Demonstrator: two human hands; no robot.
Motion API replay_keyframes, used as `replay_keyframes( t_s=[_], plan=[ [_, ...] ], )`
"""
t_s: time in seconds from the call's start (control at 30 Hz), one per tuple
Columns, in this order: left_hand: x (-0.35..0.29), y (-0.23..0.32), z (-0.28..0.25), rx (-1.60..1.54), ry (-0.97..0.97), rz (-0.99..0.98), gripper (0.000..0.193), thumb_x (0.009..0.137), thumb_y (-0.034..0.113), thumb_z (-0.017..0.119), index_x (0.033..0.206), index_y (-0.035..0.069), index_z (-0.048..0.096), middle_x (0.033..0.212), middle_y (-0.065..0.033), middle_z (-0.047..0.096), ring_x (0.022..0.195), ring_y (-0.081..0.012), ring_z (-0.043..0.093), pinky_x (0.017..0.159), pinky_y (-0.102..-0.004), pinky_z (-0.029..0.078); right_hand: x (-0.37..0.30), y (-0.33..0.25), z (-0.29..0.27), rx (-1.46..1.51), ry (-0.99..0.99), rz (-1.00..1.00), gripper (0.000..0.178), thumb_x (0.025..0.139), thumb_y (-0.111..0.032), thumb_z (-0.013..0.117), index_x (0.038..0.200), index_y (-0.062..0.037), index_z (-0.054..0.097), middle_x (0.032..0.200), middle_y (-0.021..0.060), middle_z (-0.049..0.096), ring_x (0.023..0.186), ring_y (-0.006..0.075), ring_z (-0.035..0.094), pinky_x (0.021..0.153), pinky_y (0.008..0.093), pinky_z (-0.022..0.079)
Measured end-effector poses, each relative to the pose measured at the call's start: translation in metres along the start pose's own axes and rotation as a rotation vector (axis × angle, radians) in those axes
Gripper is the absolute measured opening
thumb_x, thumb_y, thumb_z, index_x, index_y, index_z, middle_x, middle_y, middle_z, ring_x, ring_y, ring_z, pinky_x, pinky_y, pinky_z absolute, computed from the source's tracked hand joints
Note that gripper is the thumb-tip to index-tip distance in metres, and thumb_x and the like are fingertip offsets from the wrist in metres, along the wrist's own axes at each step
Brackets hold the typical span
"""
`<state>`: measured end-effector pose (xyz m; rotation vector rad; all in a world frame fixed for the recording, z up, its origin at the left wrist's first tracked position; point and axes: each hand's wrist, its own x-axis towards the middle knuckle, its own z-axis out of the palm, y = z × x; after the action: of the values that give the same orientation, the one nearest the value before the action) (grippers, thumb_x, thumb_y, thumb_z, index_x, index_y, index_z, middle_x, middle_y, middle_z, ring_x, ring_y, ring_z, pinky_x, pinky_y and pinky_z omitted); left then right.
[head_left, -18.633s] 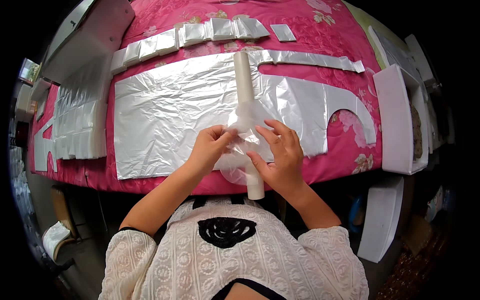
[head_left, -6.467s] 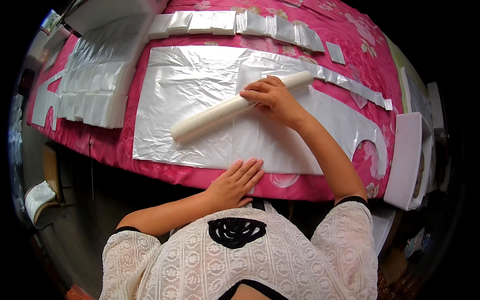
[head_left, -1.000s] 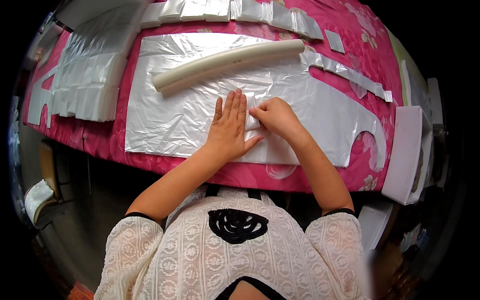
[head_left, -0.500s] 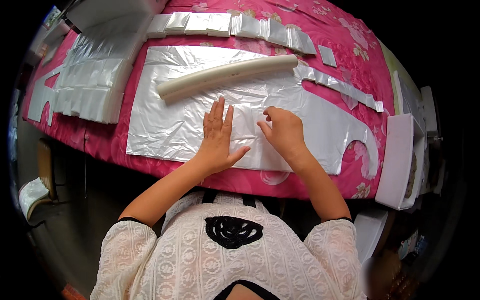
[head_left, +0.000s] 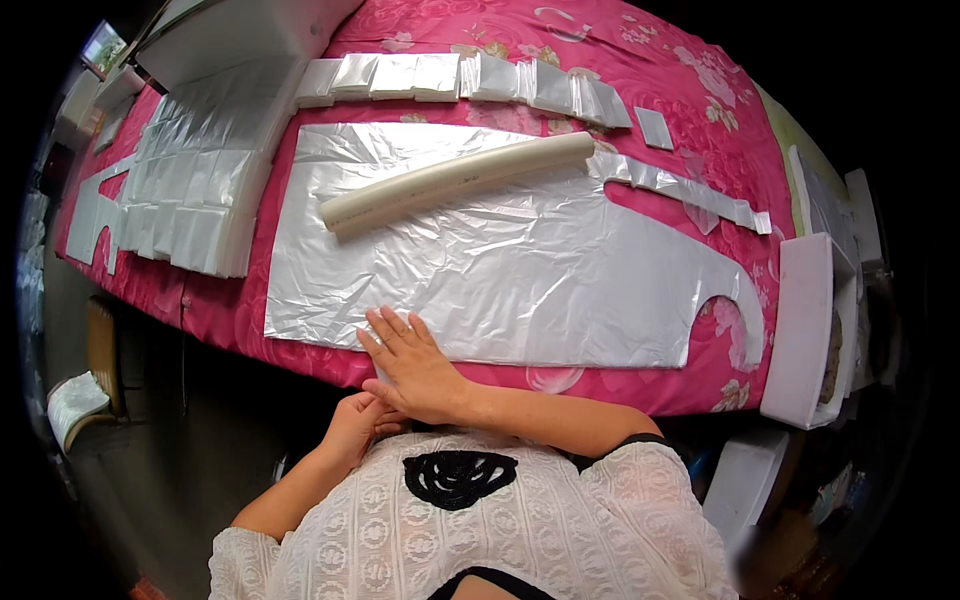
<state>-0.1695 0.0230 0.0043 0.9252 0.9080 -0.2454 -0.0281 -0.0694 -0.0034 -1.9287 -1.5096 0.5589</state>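
Note:
A wide sheet of thin, shiny white plastic (head_left: 560, 290) lies spread on the pink cloth, with curved cut-outs and strips at its right end, like an apron. My right hand (head_left: 408, 368) reaches across to the left, fingers outstretched and resting on the sheet's near edge. Just below it, off the sheet's near side, my left hand (head_left: 360, 428) is close to my body with its fingers curled. Its fingertips meet the right hand's thumb side, and whatever they hold, if anything, is hidden. Beyond both hands, a long cream-coloured tube (head_left: 460, 182) lies slantwise on the sheet.
Folded white plastic packets (head_left: 415, 76) form a row along the far side. A large stack of similar packets (head_left: 200, 190) stands at the left. One small packet (head_left: 653, 128) lies apart. A white box (head_left: 797, 330) stands at the right edge, and a chair (head_left: 100, 350) is lower left.
Both hands have moved from the sheet's middle toward my body, the right one crossing leftward. The smooth square patch of plastic between them no longer shows. The view has shifted slightly.

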Motion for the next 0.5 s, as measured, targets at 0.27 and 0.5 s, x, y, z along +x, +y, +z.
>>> replay_keyframes(
  t_s=[0.27, 0.5],
  plan=[
    [-0.009, 0.055, 0.025, 1.003, 0.089, 0.579, 0.011, 0.073, 0.006, 0.066, 0.082, -0.001, 0.067, 0.070, -0.0098, 0.066, 0.059, -0.0172, 0.064, 0.058, -0.0277, 0.049, -0.010, 0.015, -0.065, -0.255, -0.148, -0.277, 0.012, 0.078, -0.018, 0.060, 0.080, -0.0073, 0.064, 0.130, 0.0148, 0.045, 0.134, 0.0316, 0.024, 0.108, 0.0550, 0.010],
    [0.003, 0.073, 0.043, 1.028, 0.050, 0.816, 0.027, 0.072, 0.010, 0.070, 0.097, 0.002, 0.064, 0.090, -0.0139, 0.066, 0.082, -0.0258, 0.065, 0.073, -0.0314, 0.050, -0.036, 0.125, -0.198, 0.072, 0.424, 0.122, 0.008, 0.076, -0.013, 0.070, 0.082, -0.0093, 0.065, 0.080, 0.0012, 0.059, 0.086, 0.0180, 0.054, 0.094, 0.0361, 0.035]
  ],
)
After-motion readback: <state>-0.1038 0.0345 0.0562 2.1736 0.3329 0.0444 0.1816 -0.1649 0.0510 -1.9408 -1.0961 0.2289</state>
